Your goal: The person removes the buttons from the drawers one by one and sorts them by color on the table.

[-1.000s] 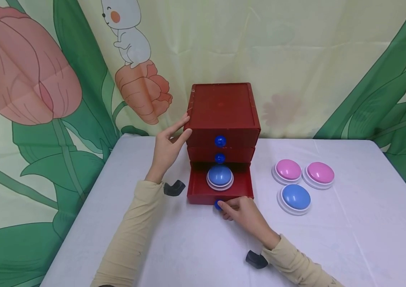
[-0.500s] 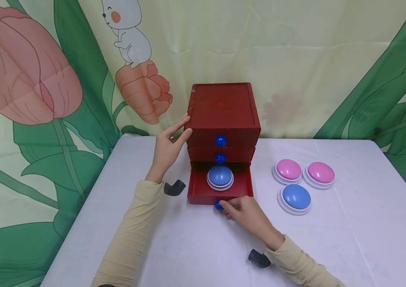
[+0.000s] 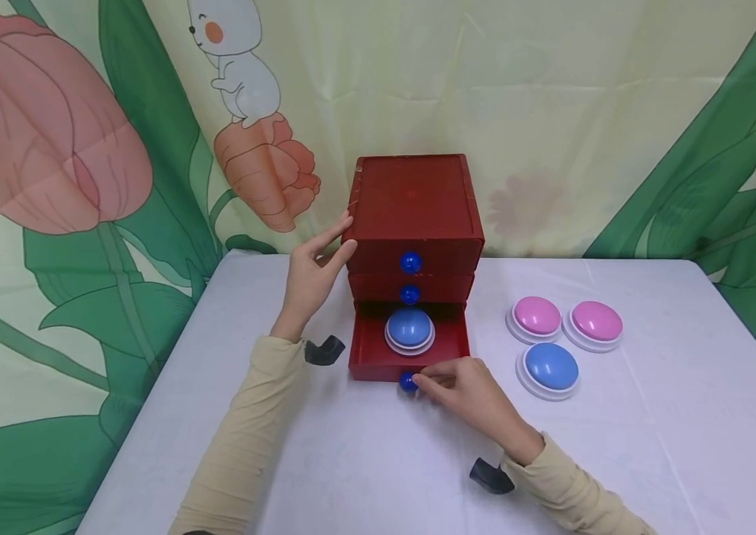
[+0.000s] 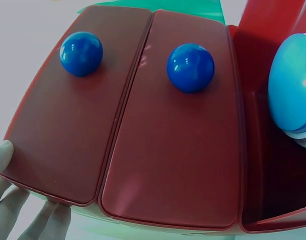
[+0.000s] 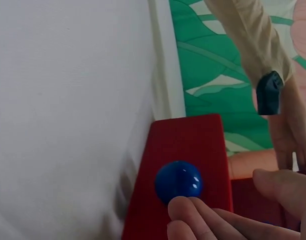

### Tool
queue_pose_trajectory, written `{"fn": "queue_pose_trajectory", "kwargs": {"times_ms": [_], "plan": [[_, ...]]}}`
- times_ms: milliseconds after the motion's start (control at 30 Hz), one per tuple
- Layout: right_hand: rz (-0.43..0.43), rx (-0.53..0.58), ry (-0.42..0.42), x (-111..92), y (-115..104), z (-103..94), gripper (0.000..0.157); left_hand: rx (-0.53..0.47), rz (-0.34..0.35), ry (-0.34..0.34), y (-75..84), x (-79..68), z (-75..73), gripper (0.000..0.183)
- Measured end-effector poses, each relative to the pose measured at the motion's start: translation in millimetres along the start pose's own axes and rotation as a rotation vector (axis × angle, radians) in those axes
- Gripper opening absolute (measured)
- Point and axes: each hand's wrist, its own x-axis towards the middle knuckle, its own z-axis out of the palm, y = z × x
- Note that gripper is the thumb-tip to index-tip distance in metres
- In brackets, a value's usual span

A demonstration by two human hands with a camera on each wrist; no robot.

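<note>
A dark red drawer cabinet (image 3: 413, 197) with blue knobs stands on the table. Its bottom drawer (image 3: 365, 355) is pulled out and holds a blue dome-topped push button (image 3: 409, 328) on a white base. My left hand (image 3: 307, 282) rests on the cabinet's left side; its thumb (image 4: 2, 156) lies at the front edge and its extended fingers along the side. My right hand (image 3: 471, 394) is at the bottom drawer's knob (image 5: 178, 181). In the right wrist view its fingertips (image 5: 182, 207) overlap the knob's edge, while the thumb (image 5: 280, 187) stands apart from it.
Right of the cabinet lie two pink push buttons (image 3: 537, 317) and another blue push button (image 3: 552, 368). The upper two drawers are closed. Behind the white-covered table (image 3: 351, 461) hangs a printed cloth (image 3: 552, 111) with flowers and a rabbit.
My right hand has shifted slightly right, its fingers loosening from the knob. The left hand, the cabinet and the pulled-out drawer look unmoved.
</note>
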Motion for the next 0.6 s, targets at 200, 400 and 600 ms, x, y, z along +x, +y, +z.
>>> {"fn": "queue_pose_trajectory", "kwargs": {"times_ms": [200,400,600], "plan": [[-0.001,-0.015,0.022,0,-5,-6.6,0.023,0.003,0.003,-0.002,-0.1,0.1,-0.1,0.043],[-0.040,0.004,0.048,2,-9,-12.2,0.021,-0.003,0.007,-0.004,-0.2,0.1,0.1,0.043],[-0.040,0.026,0.070,8,-11,-16.2,0.019,0.000,0.008,-0.005,-0.7,0.1,-0.5,0.043]]}}
